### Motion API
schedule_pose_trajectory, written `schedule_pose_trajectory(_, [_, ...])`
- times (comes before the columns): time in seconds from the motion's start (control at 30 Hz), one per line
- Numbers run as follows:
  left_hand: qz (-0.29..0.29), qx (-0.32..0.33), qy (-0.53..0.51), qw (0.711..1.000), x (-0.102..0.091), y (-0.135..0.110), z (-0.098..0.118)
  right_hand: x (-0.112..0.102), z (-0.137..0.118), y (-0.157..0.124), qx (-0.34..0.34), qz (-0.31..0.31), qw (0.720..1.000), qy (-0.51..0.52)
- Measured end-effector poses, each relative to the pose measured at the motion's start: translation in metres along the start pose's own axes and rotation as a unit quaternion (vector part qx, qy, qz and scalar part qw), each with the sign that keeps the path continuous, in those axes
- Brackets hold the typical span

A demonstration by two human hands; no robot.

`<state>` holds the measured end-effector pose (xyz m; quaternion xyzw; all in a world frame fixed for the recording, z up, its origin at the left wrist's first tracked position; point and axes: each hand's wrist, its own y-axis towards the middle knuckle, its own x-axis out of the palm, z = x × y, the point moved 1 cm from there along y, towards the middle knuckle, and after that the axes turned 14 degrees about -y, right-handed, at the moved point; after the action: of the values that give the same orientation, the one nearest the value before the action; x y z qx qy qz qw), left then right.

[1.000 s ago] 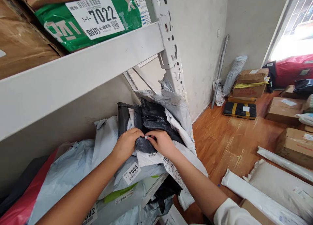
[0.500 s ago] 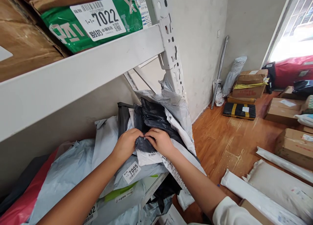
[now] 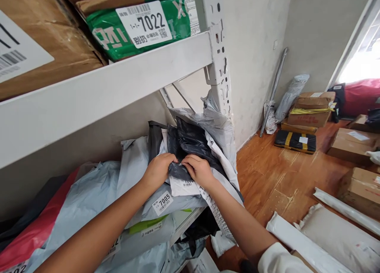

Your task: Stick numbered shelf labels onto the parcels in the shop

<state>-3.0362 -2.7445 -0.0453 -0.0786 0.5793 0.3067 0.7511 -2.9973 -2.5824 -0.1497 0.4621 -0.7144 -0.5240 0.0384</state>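
Note:
My left hand (image 3: pixel 162 169) and my right hand (image 3: pixel 199 171) meet at a black plastic mailing bag (image 3: pixel 180 172) standing in a row of parcels on the lower shelf. Both hands are closed, with thumbs and fingertips pinching the bag's edge close together. A tiny pale bit shows between the fingertips, too small to name. Just below is a white mailing bag (image 3: pixel 184 187) with a partly covered number label. A long strip of printed labels (image 3: pixel 218 215) hangs down beside my right forearm. Nearer me lies a grey mailing bag labelled 7005 (image 3: pixel 162 202).
Overhead runs a white shelf beam (image 3: pixel 118 83), holding a green-wrapped parcel (image 3: pixel 109 37) and cardboard boxes. A perforated metal post (image 3: pixel 218 47) stands beyond my hands. On the wooden floor (image 3: pixel 267 178) at right are cartons (image 3: pixel 353 142), long white packages (image 3: pixel 297 241) and a black taped parcel (image 3: pixel 295 141).
The view has shifted, so the shelf and parcels appear slightly farther right. Both hands keep hold of the black bag's edge, and more of the white bag's number label shows.

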Motion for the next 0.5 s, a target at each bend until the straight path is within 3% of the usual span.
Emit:
schedule_pose_trajectory(0.33, [0.002, 0.004, 0.017, 1.000, 0.002, -0.005, -0.003, 0.001, 0.004, -0.009, -0.016, -0.017, 0.999, -0.024])
schedule_pose_trajectory(0.5, [-0.005, -0.002, 0.026, 1.000, 0.001, -0.008, -0.007, -0.004, 0.010, -0.017, -0.024, 0.023, 0.999, 0.030])
